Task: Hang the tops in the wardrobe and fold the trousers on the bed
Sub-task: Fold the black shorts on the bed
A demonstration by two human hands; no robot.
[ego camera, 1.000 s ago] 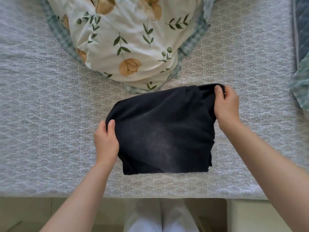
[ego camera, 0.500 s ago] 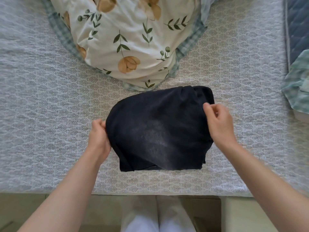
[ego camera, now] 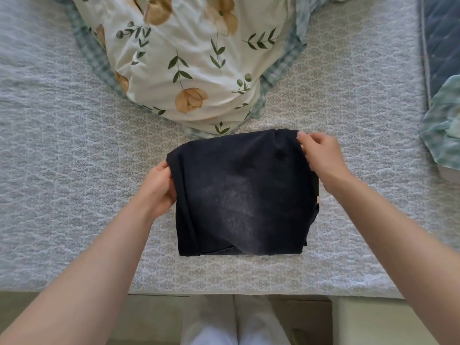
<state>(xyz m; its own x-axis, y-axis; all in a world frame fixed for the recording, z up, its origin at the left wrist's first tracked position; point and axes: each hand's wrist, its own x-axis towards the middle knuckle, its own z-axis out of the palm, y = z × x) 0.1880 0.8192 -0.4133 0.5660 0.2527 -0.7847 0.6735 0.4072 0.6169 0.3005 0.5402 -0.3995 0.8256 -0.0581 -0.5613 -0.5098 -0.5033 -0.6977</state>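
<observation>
Dark trousers (ego camera: 244, 192), folded into a compact rectangle, lie on the grey patterned bed (ego camera: 74, 170) near its front edge. My left hand (ego camera: 159, 189) grips the fold's left edge, fingers tucked under the cloth and thumb on top. At the far right corner my right hand (ego camera: 321, 155) pinches the trousers' top edge between thumb and fingers.
A bunched floral duvet (ego camera: 189, 53) with a green check border lies just behind the trousers. A green-white cloth (ego camera: 445, 130) and a dark blue quilted piece (ego camera: 443, 38) sit at the right. The bed's front edge (ego camera: 224, 293) runs above my white-trousered legs.
My right hand has moved from the trousers' right side up to the far right corner. My left hand has slid up along the left edge and taken hold there.
</observation>
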